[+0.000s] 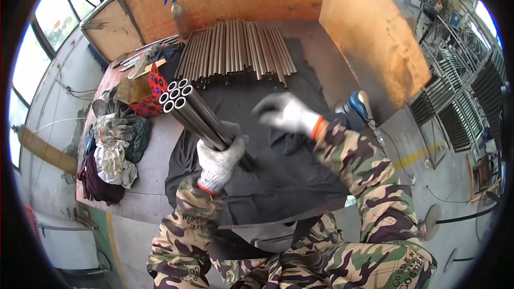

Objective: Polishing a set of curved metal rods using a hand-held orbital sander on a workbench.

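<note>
My left hand (pixel 220 163), in a white knit glove with an orange-red cuff, is closed around a bundle of metal tubes (pixel 201 123). Several tubes make up the bundle; it tilts up to the left, its bright open ends at the top and the lower ends close over the black cloth (pixel 278 182). To the right, my right hand (pixel 286 112) hovers above the cloth, its glove white with darkened fingers. Motion blurs those fingers somewhat, but they look loosely apart with nothing seen in them. Beyond both hands lies a row of metal tubes (pixel 235 51), side by side.
Plywood boards (pixel 369 27) wall the table's back and right. A spray bottle (pixel 178 16) stands at the back left. Rags and gloves (pixel 115 144) heap on the left, beside a red patterned cloth (pixel 155 88). A corded blue tool (pixel 357 104) lies right. Metal racks (pixel 450 80) stand beyond.
</note>
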{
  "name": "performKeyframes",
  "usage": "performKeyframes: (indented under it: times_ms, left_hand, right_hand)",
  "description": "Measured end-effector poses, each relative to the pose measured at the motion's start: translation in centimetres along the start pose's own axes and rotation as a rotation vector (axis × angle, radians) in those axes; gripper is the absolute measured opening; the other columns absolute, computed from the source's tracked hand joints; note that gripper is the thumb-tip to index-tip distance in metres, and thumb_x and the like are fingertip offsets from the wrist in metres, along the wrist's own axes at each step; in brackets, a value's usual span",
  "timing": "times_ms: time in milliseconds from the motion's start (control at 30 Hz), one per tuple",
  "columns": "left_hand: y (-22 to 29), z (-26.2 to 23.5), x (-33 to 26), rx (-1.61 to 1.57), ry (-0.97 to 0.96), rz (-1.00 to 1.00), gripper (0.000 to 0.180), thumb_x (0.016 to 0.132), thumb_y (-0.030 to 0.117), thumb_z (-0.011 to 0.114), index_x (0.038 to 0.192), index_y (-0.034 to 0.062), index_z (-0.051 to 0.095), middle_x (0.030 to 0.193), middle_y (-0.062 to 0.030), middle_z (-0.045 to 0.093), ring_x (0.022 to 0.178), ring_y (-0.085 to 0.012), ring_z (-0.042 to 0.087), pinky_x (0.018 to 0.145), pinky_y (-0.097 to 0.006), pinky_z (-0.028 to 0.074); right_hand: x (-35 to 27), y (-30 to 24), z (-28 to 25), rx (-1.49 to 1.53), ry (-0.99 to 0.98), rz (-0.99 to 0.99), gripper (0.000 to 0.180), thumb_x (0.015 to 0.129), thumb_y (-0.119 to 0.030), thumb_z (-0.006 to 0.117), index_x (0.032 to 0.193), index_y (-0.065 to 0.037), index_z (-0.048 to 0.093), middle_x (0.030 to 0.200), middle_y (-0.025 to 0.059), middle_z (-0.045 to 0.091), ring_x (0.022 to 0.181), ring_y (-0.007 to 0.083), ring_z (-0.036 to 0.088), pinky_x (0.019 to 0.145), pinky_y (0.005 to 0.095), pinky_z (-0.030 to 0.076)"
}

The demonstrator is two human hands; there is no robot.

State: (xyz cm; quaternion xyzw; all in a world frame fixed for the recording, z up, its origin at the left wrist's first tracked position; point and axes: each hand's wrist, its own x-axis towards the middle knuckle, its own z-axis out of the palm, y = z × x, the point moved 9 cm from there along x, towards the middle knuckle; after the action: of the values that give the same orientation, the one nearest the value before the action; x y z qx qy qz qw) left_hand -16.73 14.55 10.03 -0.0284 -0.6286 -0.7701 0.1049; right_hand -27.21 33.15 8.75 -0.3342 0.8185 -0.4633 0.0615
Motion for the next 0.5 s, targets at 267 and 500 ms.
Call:
performKeyframes:
  times_ms: [267,500]
  left_hand:
    - [0.2,-0.1,-1.2,-0.124,-0.014,0.072,0.042,0.083,-0.014,0.076,0.122,-0.0014,0.065,0.104,-0.0103,0.073,0.090,-0.0183,0.074,0.078,-0.032,0.061]
    - [0.9,-4.5,-2.3,0.320,0.141,0.132,0.034,0.082,-0.007,0.082,0.110,-0.0002,0.065,0.100,-0.0090,0.072,0.088,-0.0177,0.070,0.085,-0.035,0.061]
  right_hand:
    - [4.8,18.7,-14.4,-0.602,0.593,0.644,0.027,0.093,-0.023,0.065,0.113,-0.012,0.080,0.110,0.0207,0.078,0.110,0.0403,0.074,0.096,0.0480,0.059]
    - [19.3,31.8,-3.7,-1.134,-0.215,0.258,0.020,0.080,-0.028,0.077,0.061,-0.022,0.076,0.063,0.0036,0.069,0.057,0.0286,0.066,0.051,0.0446,0.048]
